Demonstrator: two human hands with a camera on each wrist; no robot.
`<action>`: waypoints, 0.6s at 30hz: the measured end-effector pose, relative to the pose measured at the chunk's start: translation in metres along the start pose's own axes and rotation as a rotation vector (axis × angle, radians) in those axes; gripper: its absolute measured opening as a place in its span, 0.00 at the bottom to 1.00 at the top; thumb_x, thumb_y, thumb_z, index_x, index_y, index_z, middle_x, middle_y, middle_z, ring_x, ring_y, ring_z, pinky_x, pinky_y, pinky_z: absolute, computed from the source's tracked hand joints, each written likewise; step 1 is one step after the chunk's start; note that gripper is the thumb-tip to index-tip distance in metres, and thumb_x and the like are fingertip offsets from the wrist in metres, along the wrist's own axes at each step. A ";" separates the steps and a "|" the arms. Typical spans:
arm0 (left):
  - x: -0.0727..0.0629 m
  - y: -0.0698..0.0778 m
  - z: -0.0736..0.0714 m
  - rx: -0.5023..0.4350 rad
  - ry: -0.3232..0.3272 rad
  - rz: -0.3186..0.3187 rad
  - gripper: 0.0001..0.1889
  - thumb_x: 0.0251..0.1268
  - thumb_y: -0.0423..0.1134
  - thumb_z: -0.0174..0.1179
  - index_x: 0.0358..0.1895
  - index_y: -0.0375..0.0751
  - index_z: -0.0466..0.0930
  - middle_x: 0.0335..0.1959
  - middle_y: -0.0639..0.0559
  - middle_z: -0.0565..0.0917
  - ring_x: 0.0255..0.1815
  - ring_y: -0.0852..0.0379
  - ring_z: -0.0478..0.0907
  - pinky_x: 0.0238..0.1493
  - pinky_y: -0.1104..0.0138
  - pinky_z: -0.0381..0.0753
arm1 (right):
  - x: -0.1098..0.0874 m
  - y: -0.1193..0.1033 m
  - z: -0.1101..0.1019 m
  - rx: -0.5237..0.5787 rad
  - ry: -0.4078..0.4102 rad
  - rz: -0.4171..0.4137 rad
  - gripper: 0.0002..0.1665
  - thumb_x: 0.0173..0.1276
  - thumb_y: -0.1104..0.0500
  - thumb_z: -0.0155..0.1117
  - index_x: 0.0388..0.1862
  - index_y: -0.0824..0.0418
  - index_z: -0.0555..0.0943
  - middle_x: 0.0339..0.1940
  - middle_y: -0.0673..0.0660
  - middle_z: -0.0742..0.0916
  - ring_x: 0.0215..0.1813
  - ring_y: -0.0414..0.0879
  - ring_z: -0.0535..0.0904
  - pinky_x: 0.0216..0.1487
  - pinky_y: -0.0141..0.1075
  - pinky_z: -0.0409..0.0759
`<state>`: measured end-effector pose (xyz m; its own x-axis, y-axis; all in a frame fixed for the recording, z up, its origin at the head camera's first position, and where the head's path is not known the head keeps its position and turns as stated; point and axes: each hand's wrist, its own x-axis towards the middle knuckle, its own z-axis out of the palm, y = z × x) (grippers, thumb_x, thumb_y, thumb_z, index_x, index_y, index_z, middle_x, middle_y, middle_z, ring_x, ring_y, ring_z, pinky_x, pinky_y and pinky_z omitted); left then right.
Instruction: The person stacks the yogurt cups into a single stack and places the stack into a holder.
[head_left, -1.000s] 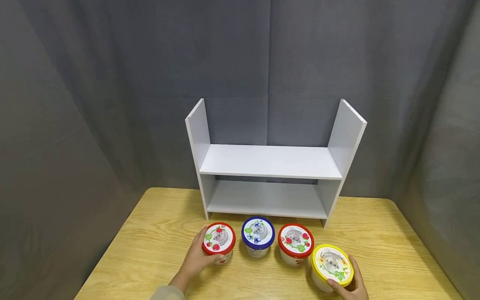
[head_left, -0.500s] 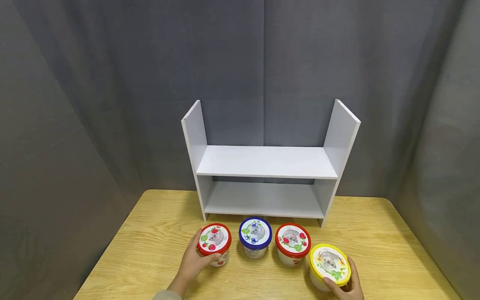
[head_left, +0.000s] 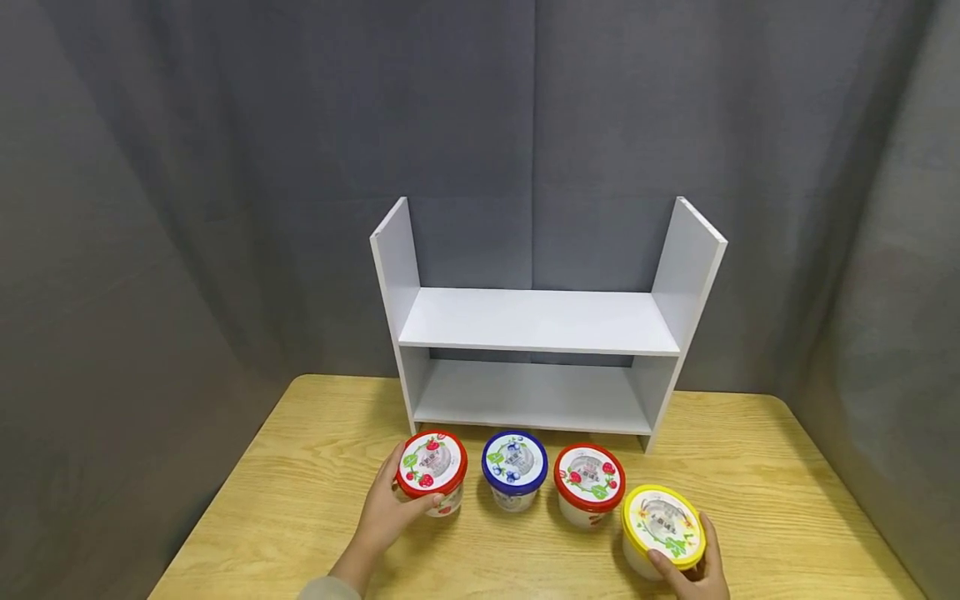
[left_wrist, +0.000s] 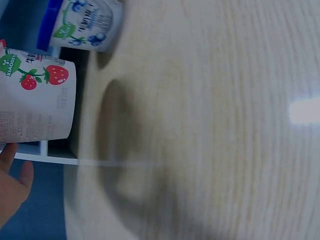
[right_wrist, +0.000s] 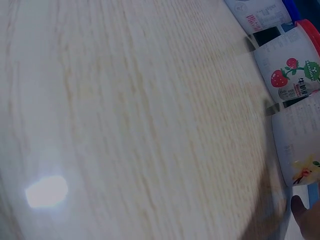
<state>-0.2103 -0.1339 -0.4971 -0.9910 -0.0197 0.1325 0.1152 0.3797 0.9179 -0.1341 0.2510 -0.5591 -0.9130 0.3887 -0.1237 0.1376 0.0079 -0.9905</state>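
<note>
My left hand [head_left: 386,510] grips a round tub with a red lid and strawberry print [head_left: 432,461] at its left side, thumb along the front. In the left wrist view this strawberry tub [left_wrist: 37,100] has its shadow apart from its base, on the wood. My right hand [head_left: 701,573] holds a yellow-lidded tub [head_left: 663,528] from the right, thumb at the lid's front edge. Between the hands stand a blue-lidded blueberry tub [head_left: 514,463] and a second red-lidded strawberry tub [head_left: 589,479].
A white two-tier shelf [head_left: 540,321] with tall side panels stands behind the tubs on the wooden table [head_left: 750,467]. Grey curtains [head_left: 225,208] hang behind and at both sides.
The left hand's strawberry tub has come up a little and shifted toward the shelf over the last half second. The right hand and its yellow-lidded tub have stayed in place.
</note>
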 end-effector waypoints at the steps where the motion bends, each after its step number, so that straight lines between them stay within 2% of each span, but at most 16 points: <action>1: 0.000 0.002 -0.001 -0.002 0.000 0.003 0.51 0.32 0.48 0.71 0.65 0.44 0.53 0.62 0.42 0.58 0.58 0.42 0.58 0.54 0.46 0.57 | 0.001 0.001 0.000 -0.008 0.007 0.002 0.61 0.47 0.54 0.69 0.68 0.47 0.36 0.57 0.58 0.63 0.39 0.24 0.66 0.37 0.17 0.68; 5: 0.000 0.011 -0.003 -0.013 0.005 0.022 0.51 0.33 0.47 0.71 0.65 0.43 0.52 0.63 0.42 0.57 0.57 0.42 0.59 0.54 0.48 0.58 | 0.000 0.001 0.000 -0.009 0.009 -0.023 0.61 0.47 0.55 0.69 0.68 0.50 0.37 0.57 0.60 0.62 0.40 0.25 0.65 0.36 0.17 0.68; 11: -0.001 0.023 -0.004 0.001 0.016 0.062 0.50 0.31 0.46 0.72 0.65 0.45 0.54 0.61 0.43 0.60 0.54 0.45 0.63 0.53 0.51 0.62 | -0.001 -0.003 0.002 -0.024 0.008 0.005 0.60 0.49 0.57 0.68 0.68 0.51 0.35 0.61 0.62 0.58 0.39 0.22 0.64 0.36 0.16 0.67; 14: 0.000 0.029 -0.004 -0.001 0.010 0.096 0.50 0.32 0.46 0.72 0.64 0.46 0.55 0.60 0.43 0.61 0.54 0.45 0.63 0.52 0.51 0.63 | 0.000 -0.001 0.001 -0.012 0.015 0.015 0.60 0.49 0.58 0.68 0.68 0.51 0.36 0.59 0.61 0.60 0.38 0.23 0.65 0.36 0.17 0.68; 18: 0.000 0.040 0.000 -0.009 -0.018 0.158 0.49 0.33 0.45 0.72 0.64 0.46 0.55 0.59 0.43 0.63 0.53 0.46 0.64 0.52 0.52 0.64 | 0.005 0.007 -0.003 -0.026 0.029 0.035 0.64 0.42 0.51 0.72 0.68 0.46 0.38 0.58 0.62 0.63 0.37 0.25 0.67 0.36 0.18 0.69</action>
<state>-0.2053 -0.1184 -0.4606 -0.9616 0.0561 0.2687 0.2701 0.3682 0.8896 -0.1360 0.2560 -0.5668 -0.8961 0.4153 -0.1564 0.1797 0.0174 -0.9836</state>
